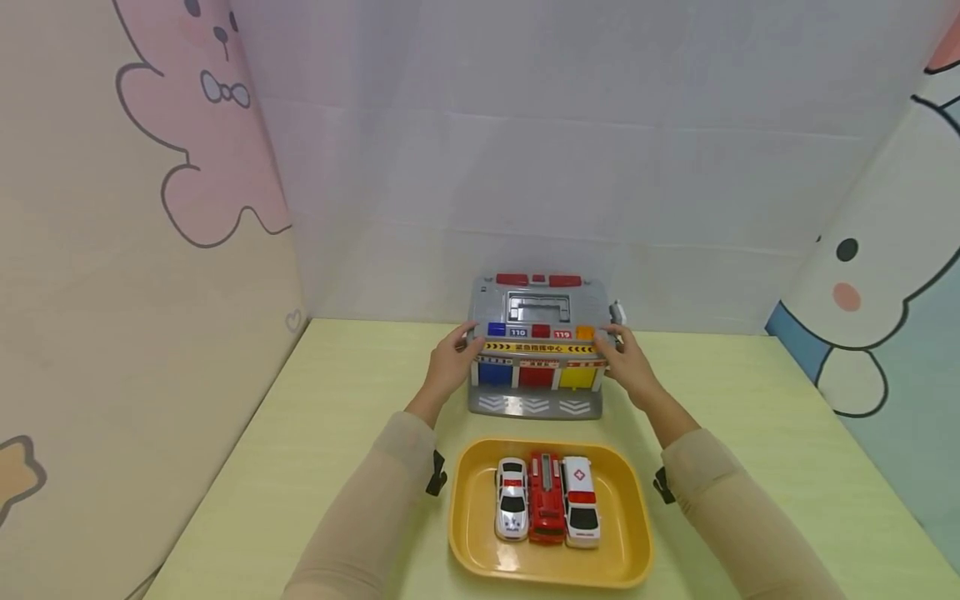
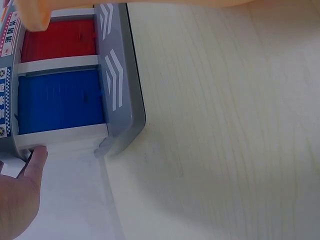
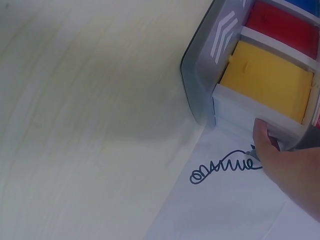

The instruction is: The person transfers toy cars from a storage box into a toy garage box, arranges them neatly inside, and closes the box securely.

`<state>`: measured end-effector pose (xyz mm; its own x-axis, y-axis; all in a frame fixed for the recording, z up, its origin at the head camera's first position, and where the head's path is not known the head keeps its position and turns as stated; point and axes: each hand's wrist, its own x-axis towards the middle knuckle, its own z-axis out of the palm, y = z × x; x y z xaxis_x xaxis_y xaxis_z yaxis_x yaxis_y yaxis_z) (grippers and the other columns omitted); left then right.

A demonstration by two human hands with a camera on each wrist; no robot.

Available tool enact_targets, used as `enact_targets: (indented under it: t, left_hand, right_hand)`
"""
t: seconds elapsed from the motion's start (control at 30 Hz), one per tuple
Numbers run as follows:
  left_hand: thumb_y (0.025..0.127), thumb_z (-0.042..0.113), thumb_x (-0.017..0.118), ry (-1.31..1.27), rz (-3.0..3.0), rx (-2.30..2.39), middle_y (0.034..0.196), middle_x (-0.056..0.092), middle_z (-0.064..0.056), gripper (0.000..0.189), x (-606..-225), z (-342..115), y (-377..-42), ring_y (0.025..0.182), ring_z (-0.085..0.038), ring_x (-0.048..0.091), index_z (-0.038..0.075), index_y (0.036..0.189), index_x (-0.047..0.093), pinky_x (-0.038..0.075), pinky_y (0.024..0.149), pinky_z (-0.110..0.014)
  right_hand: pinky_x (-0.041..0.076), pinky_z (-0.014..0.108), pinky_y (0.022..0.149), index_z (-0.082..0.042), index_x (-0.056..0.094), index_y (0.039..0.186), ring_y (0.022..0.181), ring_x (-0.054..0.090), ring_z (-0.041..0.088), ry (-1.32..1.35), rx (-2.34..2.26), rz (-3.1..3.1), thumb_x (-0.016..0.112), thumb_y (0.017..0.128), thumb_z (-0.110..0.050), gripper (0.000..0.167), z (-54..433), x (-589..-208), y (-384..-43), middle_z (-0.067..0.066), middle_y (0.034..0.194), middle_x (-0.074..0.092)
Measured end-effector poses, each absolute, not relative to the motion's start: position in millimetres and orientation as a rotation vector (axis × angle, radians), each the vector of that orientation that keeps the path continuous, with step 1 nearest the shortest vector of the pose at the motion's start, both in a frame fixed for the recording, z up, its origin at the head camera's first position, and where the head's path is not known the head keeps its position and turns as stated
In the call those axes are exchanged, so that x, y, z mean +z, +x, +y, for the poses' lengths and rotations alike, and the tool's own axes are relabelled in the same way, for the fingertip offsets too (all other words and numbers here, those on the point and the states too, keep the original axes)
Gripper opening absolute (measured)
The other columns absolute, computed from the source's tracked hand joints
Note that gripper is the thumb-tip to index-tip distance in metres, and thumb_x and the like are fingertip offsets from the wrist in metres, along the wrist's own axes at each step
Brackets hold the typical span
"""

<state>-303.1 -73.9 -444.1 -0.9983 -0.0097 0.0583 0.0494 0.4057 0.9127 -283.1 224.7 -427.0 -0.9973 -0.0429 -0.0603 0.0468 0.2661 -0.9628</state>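
A grey toy emergency garage (image 1: 537, 347) stands at the back of the table, with a blue door (image 2: 61, 102), a red door (image 1: 535, 377) and a yellow door (image 3: 267, 80) along its front. My left hand (image 1: 447, 364) grips its left side, thumb toward the front edge. On the opposite side, my right hand (image 1: 633, 367) grips it the same way. Most of the fingers behind the side walls are hidden. A dark coiled cord (image 3: 220, 167) hangs beside the right wall, near the right hand.
Nearer to me sits a yellow tray (image 1: 551, 577). Side by side in it lie a white police car (image 1: 512, 500), a red fire truck (image 1: 546, 500) and a white ambulance (image 1: 581, 500). A pale wall sheet (image 1: 465, 167) rises behind the table (image 1: 360, 375).
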Motion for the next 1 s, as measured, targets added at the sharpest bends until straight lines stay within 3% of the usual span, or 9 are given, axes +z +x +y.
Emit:
enact_targets:
  t: [0.4,0.57,0.77,1.0]
  left_hand:
    - [0.098,0.039,0.058,-0.034,-2.586,-1.669,0.139,0.053,-0.015,0.048,-442.6,-73.8,-306.8,0.125,-0.03,0.051,0.023,0.143,0.05,0.044,0.1,-0.045]
    - [0.099,0.037,0.058,-0.041,-2.566,-1.693,0.14,0.052,-0.015,0.048,-440.5,-71.8,-305.9,0.126,-0.029,0.05,0.021,0.144,0.05,0.043,0.101,-0.042]
    - [0.099,0.033,0.058,-0.014,-2.547,-1.725,0.137,0.054,-0.016,0.046,-444.8,-73.3,-300.3,0.123,-0.029,0.052,0.02,0.142,0.05,0.044,0.1,-0.044]
    - [0.099,0.036,0.058,-0.014,-2.533,-1.76,0.135,0.055,-0.015,0.047,-450.6,-72.6,-298.1,0.122,-0.029,0.053,0.02,0.142,0.05,0.045,0.099,-0.045]
  right_hand:
    - [0.04,0.057,0.099,-0.002,0.026,0.137,0.126,0.041,0.046,-0.07,-1.817,2.413,0.045,0.102,-0.042,0.057,229.8,-415.7,-289.9,0.033,0.14,0.035]
    - [0.039,0.058,0.1,-0.002,0.025,0.137,0.128,0.038,0.047,-0.095,-1.82,2.403,0.047,0.101,-0.046,0.062,232.0,-414.7,-289.1,0.033,0.14,0.034]
    - [0.043,0.057,0.097,-0.004,0.03,0.131,0.122,0.045,0.043,-0.13,-1.805,2.406,0.049,0.099,-0.05,0.059,230.5,-416.2,-283.9,0.032,0.132,0.04]
    - [0.04,0.057,0.1,-0.005,0.026,0.136,0.123,0.044,0.044,-0.041,-1.781,2.407,0.047,0.101,-0.048,0.06,228.7,-422.2,-284.6,0.031,0.135,0.041]
